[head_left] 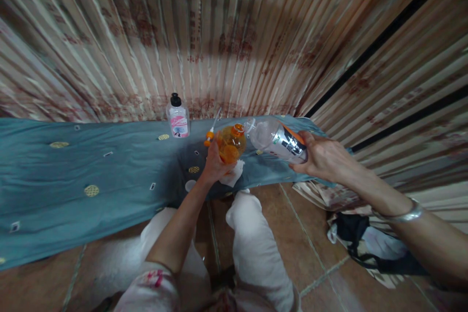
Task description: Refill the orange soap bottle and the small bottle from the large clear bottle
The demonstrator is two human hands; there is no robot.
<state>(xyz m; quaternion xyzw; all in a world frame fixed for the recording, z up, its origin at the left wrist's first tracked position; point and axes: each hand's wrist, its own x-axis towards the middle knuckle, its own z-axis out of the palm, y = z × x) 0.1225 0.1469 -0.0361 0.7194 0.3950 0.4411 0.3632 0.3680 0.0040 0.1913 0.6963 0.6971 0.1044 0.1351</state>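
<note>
The left hand [215,162] grips a round, translucent orange plastic bottle [231,146]; the right hand [322,157] clasps a clear, labelled plastic bottle [269,137] near its base, long axis toward the left hand, mouth just beside the orange neck, contact unclear.

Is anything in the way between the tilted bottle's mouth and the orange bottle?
Nothing I can see: the tilted bottle has its mouth right by the top of the orange bottle. The pump lies off to the left, outside that gap.
</note>
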